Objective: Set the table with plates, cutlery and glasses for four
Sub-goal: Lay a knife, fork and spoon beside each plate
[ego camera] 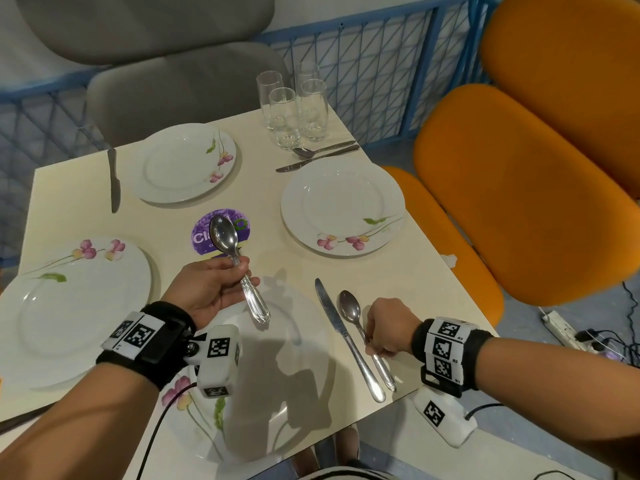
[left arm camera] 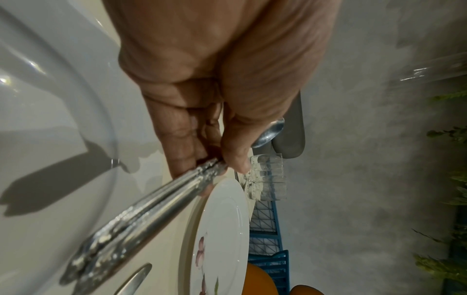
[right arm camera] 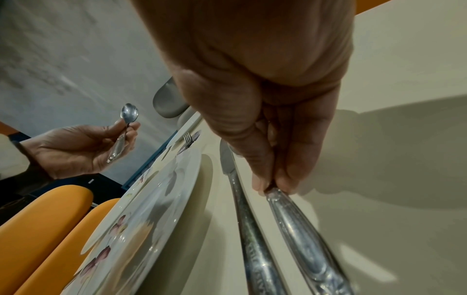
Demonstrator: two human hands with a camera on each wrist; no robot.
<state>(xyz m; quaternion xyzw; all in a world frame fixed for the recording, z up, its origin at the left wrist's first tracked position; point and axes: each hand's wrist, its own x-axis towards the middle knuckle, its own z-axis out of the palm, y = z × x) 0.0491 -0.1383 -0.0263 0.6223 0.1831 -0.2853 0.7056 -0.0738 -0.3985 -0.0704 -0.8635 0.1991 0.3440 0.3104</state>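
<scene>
Left hand (ego camera: 207, 289) pinching shiny steel spoon (ego camera: 239, 268) mid-frame above cream worktop (ego camera: 263, 195); right hand (ego camera: 388, 327) pinching second spoon's handle (ego camera: 381, 367) lower right. Stiff, light, slippery: best held at handle.

Plates (ego camera: 343, 206): four, white with pink flowers. Glasses (ego camera: 284, 117): four, clustered. Spoons (ego camera: 350, 310): three. Knives (ego camera: 113, 180): three. Chairs: one grey (ego camera: 173, 88), one orange (ego camera: 519, 188). Purple round mat (ego camera: 201, 237): one.

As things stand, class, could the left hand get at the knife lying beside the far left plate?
Probably not yet: the left hand already holds a spoon. The table between it and the knife looks bare, so nothing else blocks it.
</scene>
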